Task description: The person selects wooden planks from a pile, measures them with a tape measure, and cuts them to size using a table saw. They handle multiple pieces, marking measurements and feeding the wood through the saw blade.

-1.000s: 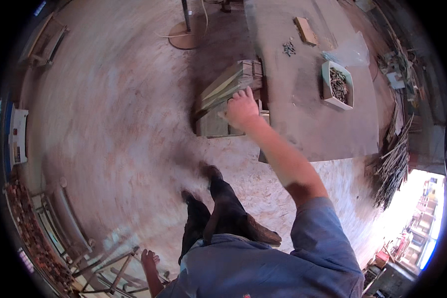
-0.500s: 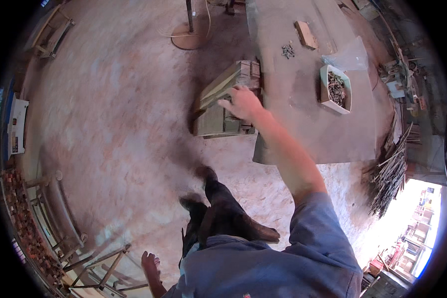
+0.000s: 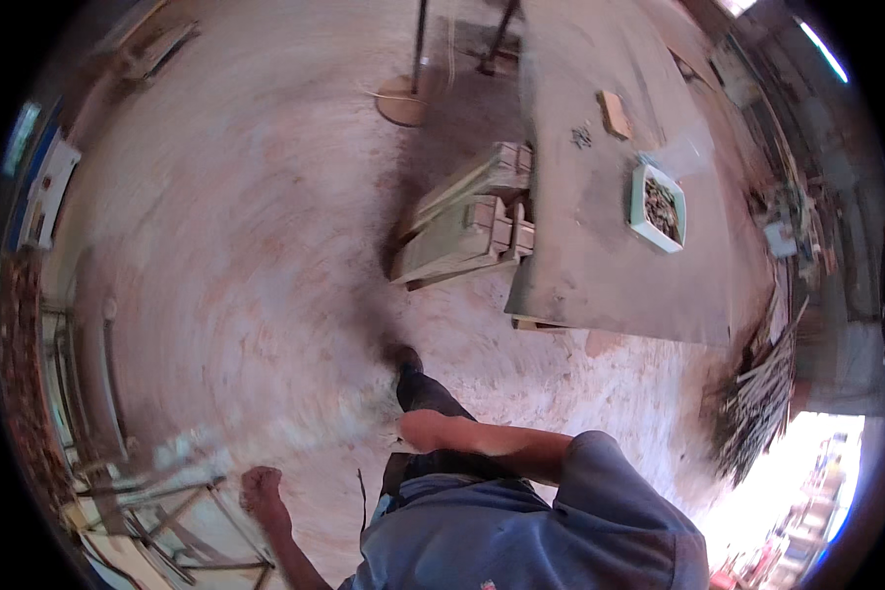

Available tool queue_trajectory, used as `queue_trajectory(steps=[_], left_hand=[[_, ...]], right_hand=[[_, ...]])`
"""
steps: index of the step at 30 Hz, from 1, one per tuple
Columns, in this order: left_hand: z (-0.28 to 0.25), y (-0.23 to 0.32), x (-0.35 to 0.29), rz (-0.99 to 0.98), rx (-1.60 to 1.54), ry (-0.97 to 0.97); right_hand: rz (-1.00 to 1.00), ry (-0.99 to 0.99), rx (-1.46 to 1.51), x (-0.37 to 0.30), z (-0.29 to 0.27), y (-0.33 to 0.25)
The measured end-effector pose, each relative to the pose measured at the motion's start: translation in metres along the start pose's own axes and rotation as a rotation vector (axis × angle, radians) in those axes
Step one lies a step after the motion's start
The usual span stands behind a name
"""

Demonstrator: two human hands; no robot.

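closest in, our right hand (image 3: pixel 425 430) crosses in front of the body above the dark trouser leg (image 3: pixel 433 391); it's blurred, so we can't tell if the fingers are together or apart, and we see nothing in it. our left hand (image 3: pixel 263 484) hangs out to the side, fingers seemingly curled, also too soft to call; nothing shows in it either. nearest it, lower left, is a wooden frame (image 3: pixel 182 521), not clearly touched.

next out, the wooden pieces (image 3: pixel 454 234): notched ends toward the table (image 3: pixel 610 290), longer sides slanting down to the floor (image 3: pixel 246 246). they stand just beside the table's left edge, a bit past its near left corner, well apart from both hands. we can't tell if they touch that edge.

for good handling, we'd square up to the wooden pieces first, foot clear of their low ends, then use both hands, since they look bulky. we'd grip solid sides rather than notches, and watch the near left corner for knocks.

farther, on the table: a pale box (image 3: pixel 657 237) of small bits toward the right edge, a clear plastic bag (image 3: pixel 686 152) beside it, then a little pile (image 3: pixel 581 136) and a wood block (image 3: pixel 615 116) toward the far edge.
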State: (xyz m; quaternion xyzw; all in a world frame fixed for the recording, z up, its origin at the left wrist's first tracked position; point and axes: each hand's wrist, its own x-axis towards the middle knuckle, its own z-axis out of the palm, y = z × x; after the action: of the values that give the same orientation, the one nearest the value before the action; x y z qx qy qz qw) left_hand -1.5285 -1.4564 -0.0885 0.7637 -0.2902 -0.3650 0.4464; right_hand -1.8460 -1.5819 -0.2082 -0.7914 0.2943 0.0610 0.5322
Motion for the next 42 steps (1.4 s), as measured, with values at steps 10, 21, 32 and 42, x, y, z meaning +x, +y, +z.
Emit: queue_trajectory(steps=[10, 21, 32, 42], left_hand=[[-0.078, 0.184, -0.274, 1.052, -0.013, 0.662], [-0.137, 0.122, -0.474, 0.938, 0.383, 1.487], [-0.254, 0.07, -0.501, 0.674, 0.749, 1.771], [-0.398, -0.082, -0.557, -0.197, 0.548, 1.861]], right_hand=[[0.106, -0.217, -0.494, -0.015, 0.014, -0.075], [-0.147, -0.409, -0.677, 0.011, 0.115, -0.146], [0.117, -0.63, -0.563, 0.147, 0.237, -0.18], [0.35, -0.681, -0.384, 0.273, 0.334, -0.224]])
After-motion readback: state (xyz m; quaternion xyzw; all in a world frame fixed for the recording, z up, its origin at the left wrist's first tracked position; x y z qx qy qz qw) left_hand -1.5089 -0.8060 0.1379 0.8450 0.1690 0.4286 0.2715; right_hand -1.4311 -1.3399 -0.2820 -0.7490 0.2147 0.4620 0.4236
